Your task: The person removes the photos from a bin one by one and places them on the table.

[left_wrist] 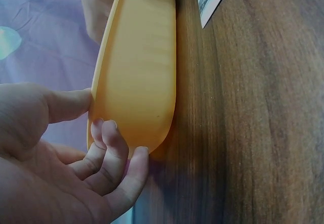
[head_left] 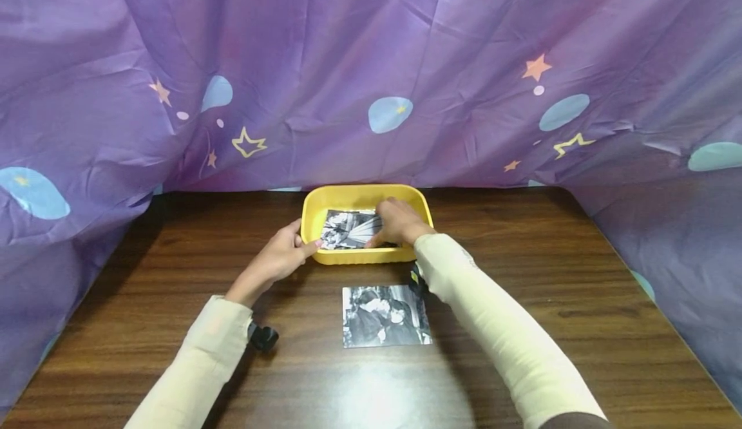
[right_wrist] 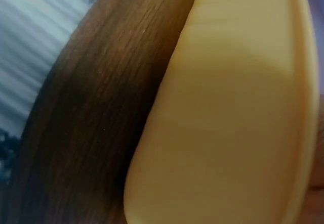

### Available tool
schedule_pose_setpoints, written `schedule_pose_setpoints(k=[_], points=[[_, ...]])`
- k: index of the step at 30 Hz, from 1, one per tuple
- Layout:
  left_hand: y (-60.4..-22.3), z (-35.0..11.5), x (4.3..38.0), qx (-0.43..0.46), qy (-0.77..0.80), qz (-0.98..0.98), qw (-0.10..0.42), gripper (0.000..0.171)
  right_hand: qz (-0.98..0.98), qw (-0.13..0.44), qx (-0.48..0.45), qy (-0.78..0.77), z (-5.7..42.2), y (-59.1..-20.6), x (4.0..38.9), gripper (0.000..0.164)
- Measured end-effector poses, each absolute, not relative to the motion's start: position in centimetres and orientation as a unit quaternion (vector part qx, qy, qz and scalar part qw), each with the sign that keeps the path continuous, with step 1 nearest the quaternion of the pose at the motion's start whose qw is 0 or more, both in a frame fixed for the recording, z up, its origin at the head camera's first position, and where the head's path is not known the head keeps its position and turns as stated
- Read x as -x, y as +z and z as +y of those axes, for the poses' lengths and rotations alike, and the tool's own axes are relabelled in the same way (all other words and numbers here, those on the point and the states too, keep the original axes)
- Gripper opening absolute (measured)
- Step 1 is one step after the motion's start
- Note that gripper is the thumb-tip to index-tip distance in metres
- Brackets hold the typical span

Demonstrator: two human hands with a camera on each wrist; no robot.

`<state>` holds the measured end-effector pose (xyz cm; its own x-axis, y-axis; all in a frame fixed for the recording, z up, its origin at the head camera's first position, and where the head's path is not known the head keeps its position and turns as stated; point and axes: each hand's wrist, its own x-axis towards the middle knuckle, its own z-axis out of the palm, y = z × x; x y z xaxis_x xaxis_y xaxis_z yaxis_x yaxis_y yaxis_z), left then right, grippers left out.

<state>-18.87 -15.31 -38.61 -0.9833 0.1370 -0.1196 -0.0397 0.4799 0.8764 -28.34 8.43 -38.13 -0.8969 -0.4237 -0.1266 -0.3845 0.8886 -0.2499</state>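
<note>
On my feed, the left hand [head_left: 281, 257] pinches the yellow tub [head_left: 365, 257] by its left end, probably to stop it sliding on the counter [head_left: 551, 313]. The right hand [head_left: 400, 221] dips inside at the black-and-white prints [head_left: 348, 230]; I can't tell whether its grip holds one. A loose print [head_left: 384, 317] lies flat in front.

Purple fabric curtain [head_left: 348, 49], creased, printed with orange stars [head_left: 536, 67] and pale-blue blobs [head_left: 385, 116], behind brown wood-grain table [head_left: 539, 326]; white glare [head_left: 373, 397] on table's near part.
</note>
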Motion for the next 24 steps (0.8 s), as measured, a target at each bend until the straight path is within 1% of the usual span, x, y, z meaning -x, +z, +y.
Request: schedule_pose_setpoints(k=[5,9,15,17,20,24], points=[[-38.69,-15.30,18.80,-0.029,0.515,0.852,0.087,0.051,0.973,0.093,0.184,-0.100,8.18,-38.65,28.70,0.056],[-38.74,-15.27,18.80,-0.033,0.518,0.851,0.085,0.051,0.976,0.075,0.174,-0.107,8.13,-38.96,28.91,0.055],[-38.68,-15.21,18.83,-0.034,0.517,0.852,0.083,0.048,0.978,0.039,0.174,-0.109,8.18,-38.99,28.82,0.069],[-38.66,-15.23,18.80,-0.031,0.517,0.851,0.084,0.047,0.977,0.031,0.174,-0.115,8.21,-38.99,28.76,0.072],[-38.66,-15.25,18.74,-0.029,0.517,0.851,0.085,0.045,0.976,0.025,0.176,-0.128,8.33,-39.03,28.66,0.071],[-38.69,-15.23,18.70,-0.031,0.516,0.852,0.084,0.046,0.973,0.017,0.167,-0.158,8.57,-39.13,28.59,0.063]])
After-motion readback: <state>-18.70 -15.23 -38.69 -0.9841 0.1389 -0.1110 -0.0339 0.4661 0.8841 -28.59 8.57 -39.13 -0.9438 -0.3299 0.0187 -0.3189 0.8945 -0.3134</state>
